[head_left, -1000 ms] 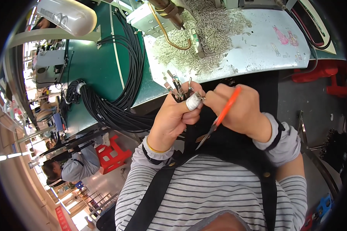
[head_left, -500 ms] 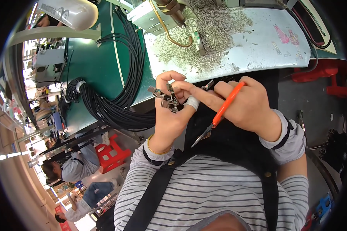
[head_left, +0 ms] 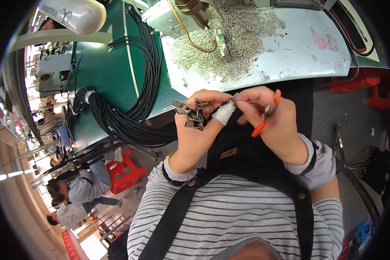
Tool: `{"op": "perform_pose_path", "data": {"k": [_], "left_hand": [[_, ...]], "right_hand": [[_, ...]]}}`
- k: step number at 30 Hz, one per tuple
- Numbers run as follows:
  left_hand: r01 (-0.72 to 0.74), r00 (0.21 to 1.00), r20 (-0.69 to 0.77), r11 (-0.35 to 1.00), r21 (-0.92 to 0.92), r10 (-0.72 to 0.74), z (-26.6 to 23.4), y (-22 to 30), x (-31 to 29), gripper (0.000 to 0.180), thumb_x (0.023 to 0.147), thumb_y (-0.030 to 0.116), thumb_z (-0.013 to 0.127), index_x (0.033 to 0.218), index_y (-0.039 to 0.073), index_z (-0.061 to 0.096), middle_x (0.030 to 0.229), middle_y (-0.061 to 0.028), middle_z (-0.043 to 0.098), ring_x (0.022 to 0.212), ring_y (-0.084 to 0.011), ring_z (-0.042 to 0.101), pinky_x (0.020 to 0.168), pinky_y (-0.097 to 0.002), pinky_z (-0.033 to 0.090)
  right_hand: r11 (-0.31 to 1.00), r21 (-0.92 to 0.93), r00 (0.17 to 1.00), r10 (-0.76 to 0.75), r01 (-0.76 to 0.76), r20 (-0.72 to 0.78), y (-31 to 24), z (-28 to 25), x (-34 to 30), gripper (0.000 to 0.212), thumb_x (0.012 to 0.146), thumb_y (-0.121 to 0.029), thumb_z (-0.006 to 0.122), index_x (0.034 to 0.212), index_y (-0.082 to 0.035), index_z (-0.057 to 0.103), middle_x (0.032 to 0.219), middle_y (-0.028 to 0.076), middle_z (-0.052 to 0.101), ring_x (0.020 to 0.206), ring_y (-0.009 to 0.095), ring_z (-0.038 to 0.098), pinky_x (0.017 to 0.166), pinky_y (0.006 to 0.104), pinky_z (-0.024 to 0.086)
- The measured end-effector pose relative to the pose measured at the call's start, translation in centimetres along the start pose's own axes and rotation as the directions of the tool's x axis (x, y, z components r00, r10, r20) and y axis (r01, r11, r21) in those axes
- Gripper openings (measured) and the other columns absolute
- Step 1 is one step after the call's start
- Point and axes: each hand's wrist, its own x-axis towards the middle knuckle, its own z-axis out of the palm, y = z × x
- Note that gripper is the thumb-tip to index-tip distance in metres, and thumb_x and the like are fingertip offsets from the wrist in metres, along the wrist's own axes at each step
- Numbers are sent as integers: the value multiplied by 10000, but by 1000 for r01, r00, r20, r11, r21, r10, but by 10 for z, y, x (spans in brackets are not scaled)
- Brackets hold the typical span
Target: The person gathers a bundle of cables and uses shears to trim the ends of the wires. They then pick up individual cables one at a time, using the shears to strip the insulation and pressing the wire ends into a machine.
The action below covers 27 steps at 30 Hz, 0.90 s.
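Observation:
Several small metal cable connectors [head_left: 196,118] fan out between the fingers of my left hand [head_left: 196,138], which is closed around them. White tape [head_left: 224,113] wraps its thumb. My right hand [head_left: 284,132] is closed too, with an orange-handled tool [head_left: 259,128] tucked in it; the tool is partly hidden and its kind is unclear. Both hands' fingertips meet at a small metal piece [head_left: 234,97] just beyond the taped thumb. A bundle of black cables [head_left: 138,133] runs up behind my left hand; where it ends is hidden.
Ahead stands a machine with a bent copper tube [head_left: 187,35] over a white plate [head_left: 290,56] heaped with small metal pins [head_left: 247,41]. Left is a green table [head_left: 104,69]. Red stools [head_left: 126,173] stand left and far right. Other people [head_left: 89,186] sit or stand at left.
My right hand has turned and drawn its fingertips to my left thumb, swinging the orange tool from pointing down-left to lying against the palm. A person at left has moved.

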Motion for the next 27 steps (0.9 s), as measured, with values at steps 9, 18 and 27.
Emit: {"op": "perform_pose_path", "data": {"k": [9, 18, 27], "left_hand": [[-61, 995, -63, 960, 274, 81, 9, -5, -8, 251, 659, -84, 616, 882, 10, 548, 798, -33, 533, 672, -56, 495, 600, -166, 398], [-260, 963, 41, 875, 408, 267, 6, -7, -5, 247, 665, -90, 607, 882, 3, 532, 757, -23, 524, 651, -50, 463, 571, -173, 391], [311, 943, -67, 934, -176, -327, 5, 13, -1, 160, 734, -65, 591, 879, -18, 543, 799, -42, 561, 728, -60, 532, 638, -181, 432]], "right_hand": [[707, -540, 850, -526, 456, 29, 17, 2, -4, 135, 724, 18, 562, 851, -13, 528, 711, 64, 574, 552, 162, 562, 488, 227, 441], [934, -291, 976, -217, 205, -8, 32, -3, -10, 100, 854, -77, 492, 885, 18, 483, 762, 43, 554, 625, 122, 580, 539, 194, 456], [995, 94, 999, -36, 36, -3, 2, 4, -7, 143, 823, -119, 554, 855, 2, 485, 776, 32, 539, 605, 113, 561, 483, 177, 393]]}}
